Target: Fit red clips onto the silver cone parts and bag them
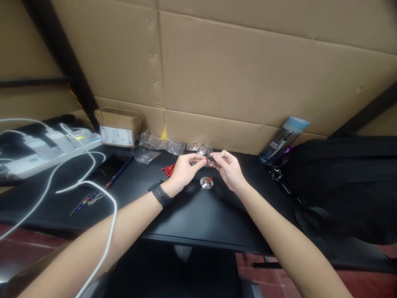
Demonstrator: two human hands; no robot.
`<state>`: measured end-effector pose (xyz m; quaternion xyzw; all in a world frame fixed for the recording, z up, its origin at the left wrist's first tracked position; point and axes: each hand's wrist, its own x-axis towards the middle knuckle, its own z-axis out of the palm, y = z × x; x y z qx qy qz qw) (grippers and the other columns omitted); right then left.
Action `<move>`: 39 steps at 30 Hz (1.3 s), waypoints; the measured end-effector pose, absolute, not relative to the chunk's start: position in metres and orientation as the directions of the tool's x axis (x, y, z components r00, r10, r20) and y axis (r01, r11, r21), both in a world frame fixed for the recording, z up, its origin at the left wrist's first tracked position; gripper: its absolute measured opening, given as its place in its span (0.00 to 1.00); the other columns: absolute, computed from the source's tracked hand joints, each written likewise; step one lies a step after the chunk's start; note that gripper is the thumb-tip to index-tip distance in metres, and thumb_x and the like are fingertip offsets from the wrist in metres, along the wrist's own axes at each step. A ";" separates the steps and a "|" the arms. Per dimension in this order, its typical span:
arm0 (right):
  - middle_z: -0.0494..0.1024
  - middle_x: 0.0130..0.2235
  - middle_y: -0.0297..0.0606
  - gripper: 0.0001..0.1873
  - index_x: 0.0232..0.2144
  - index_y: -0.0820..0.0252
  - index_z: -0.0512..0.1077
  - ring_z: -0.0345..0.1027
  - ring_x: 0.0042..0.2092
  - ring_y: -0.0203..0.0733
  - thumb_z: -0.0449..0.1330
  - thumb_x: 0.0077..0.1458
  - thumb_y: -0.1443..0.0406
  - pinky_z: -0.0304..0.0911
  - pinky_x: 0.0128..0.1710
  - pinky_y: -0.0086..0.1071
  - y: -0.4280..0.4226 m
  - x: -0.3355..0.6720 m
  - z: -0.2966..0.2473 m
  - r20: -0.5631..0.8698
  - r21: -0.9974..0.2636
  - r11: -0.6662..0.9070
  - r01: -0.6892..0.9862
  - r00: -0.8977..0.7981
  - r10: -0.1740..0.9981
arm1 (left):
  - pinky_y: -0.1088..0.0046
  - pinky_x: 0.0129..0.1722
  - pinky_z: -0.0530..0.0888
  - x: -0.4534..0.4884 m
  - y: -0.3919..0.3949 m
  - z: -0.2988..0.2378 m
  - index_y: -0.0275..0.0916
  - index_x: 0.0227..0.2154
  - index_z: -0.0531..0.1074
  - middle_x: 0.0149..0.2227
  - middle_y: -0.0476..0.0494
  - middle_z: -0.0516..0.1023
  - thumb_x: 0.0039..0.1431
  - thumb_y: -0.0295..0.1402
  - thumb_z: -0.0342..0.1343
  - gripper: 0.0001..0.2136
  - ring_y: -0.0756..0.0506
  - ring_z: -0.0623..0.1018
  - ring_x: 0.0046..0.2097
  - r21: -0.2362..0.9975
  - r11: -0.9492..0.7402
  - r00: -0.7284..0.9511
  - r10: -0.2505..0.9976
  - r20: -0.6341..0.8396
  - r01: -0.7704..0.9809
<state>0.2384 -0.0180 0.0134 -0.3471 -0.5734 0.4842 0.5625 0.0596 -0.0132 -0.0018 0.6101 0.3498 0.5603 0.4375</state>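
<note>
My left hand (185, 169), with a black watch on its wrist, is closed in a pinch on a bit of red cord (207, 159). Against it, the fingertips of my right hand (228, 167) pinch a small dark piece (211, 157), too small to make out clearly. Both hands meet just above the black table. Below them lies a shiny domed metal disc (206, 183) with a red cord loop at its centre. A bundle of red cords (168, 170) rests beside my left hand. Behind the fingertips sit more metal discs (201, 150) in clear plastic.
Crumpled clear bags (149, 151) and an open cardboard box (119, 126) stand along the cardboard wall. White cables (115, 207) run from a power strip (31, 161) over my left forearm. A bottle (282, 140) and black backpack (347, 186) are on the right.
</note>
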 end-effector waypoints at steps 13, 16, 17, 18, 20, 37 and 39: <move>0.82 0.50 0.40 0.22 0.37 0.54 0.73 0.77 0.54 0.49 0.78 0.44 0.57 0.73 0.56 0.46 -0.021 0.235 0.011 0.417 -0.908 0.414 -0.060 -0.191 0.889 | 0.63 0.50 0.80 0.059 -0.013 -0.001 0.37 0.39 0.83 0.42 0.39 0.86 0.58 0.36 0.66 0.10 0.40 0.85 0.44 0.898 -0.438 0.155 0.886 0.437 -0.029; 0.82 0.52 0.43 0.21 0.39 0.54 0.74 0.75 0.57 0.52 0.77 0.46 0.58 0.71 0.56 0.46 -0.021 0.237 0.011 0.482 -0.868 0.496 0.027 -0.194 0.854 | 0.62 0.51 0.79 0.059 -0.013 0.000 0.37 0.40 0.83 0.43 0.39 0.86 0.57 0.36 0.66 0.10 0.39 0.84 0.45 0.913 -0.401 0.161 0.898 0.408 -0.076; 0.82 0.52 0.43 0.21 0.39 0.54 0.75 0.75 0.57 0.52 0.77 0.46 0.59 0.71 0.55 0.47 -0.021 0.237 0.012 0.498 -0.857 0.514 0.040 -0.198 0.845 | 0.62 0.51 0.79 0.059 -0.013 0.000 0.37 0.40 0.83 0.43 0.38 0.86 0.57 0.36 0.66 0.10 0.39 0.84 0.46 0.917 -0.390 0.164 0.902 0.399 -0.090; 0.82 0.52 0.43 0.21 0.40 0.54 0.75 0.75 0.56 0.52 0.77 0.46 0.59 0.71 0.56 0.47 -0.021 0.237 0.012 0.510 -0.848 0.528 0.046 -0.200 0.837 | 0.62 0.51 0.79 0.059 -0.013 0.000 0.37 0.40 0.83 0.43 0.38 0.86 0.57 0.37 0.67 0.11 0.39 0.84 0.46 0.920 -0.379 0.164 0.905 0.391 -0.103; 0.82 0.52 0.42 0.22 0.42 0.53 0.75 0.75 0.56 0.52 0.77 0.46 0.60 0.70 0.56 0.47 -0.021 0.238 0.012 0.529 -0.833 0.550 0.059 -0.203 0.824 | 0.62 0.52 0.79 0.059 -0.013 0.000 0.36 0.39 0.83 0.43 0.38 0.86 0.56 0.38 0.68 0.12 0.39 0.84 0.46 0.925 -0.359 0.164 0.912 0.376 -0.124; 0.81 0.53 0.41 0.25 0.44 0.52 0.75 0.77 0.55 0.52 0.78 0.45 0.58 0.73 0.58 0.47 -0.025 0.236 0.009 0.544 -0.822 0.563 0.083 -0.179 0.820 | 0.60 0.53 0.75 0.054 -0.008 -0.004 0.37 0.38 0.83 0.42 0.38 0.85 0.57 0.40 0.68 0.12 0.40 0.82 0.46 0.906 -0.419 0.148 0.894 0.424 -0.068; 0.81 0.51 0.40 0.27 0.44 0.52 0.75 0.78 0.54 0.53 0.79 0.43 0.58 0.75 0.56 0.47 -0.026 0.236 0.009 0.539 -0.829 0.554 0.071 -0.157 0.827 | 0.59 0.55 0.74 0.052 -0.009 -0.004 0.39 0.36 0.83 0.40 0.40 0.85 0.58 0.37 0.66 0.08 0.39 0.80 0.47 0.847 -0.520 0.098 0.854 0.511 0.111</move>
